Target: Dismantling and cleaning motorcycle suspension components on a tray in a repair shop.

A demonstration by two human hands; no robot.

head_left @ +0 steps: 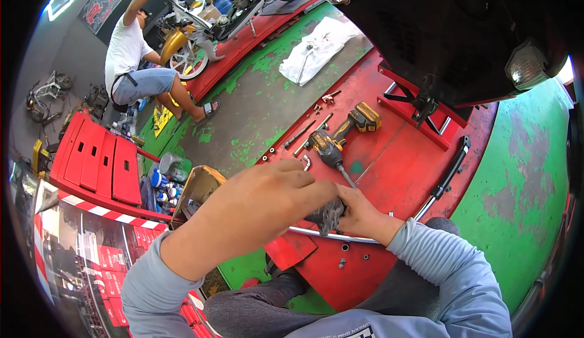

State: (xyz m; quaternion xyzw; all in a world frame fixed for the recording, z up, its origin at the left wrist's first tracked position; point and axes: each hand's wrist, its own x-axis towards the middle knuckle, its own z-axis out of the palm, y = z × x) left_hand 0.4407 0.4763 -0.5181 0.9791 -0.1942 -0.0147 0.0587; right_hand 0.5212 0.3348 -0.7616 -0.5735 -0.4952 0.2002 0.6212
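Observation:
My left hand (274, 201) is curled over a dark, grimy part (328, 221), and my right hand (362, 210) grips the same part from the right. Their fingers partly hide it. Just beyond them, a yellow-and-black cordless power tool (328, 146) with a long shaft lies on the red lift platform (389, 174). Bolts and metal rods (300, 136) lie left of the tool. Small nuts (345, 247) sit below my hands. A black-and-chrome shock or tube (451, 168) lies to the right.
A dark motorcycle body (456, 46) overhangs the platform on a red stand (426, 119). A white cloth (316, 46) lies beyond. A person (128, 70) works at a gold motorcycle (176, 49) at upper left. A red cabinet (91, 155), cardboard box (201, 183) and glass showcase (85, 247) are left.

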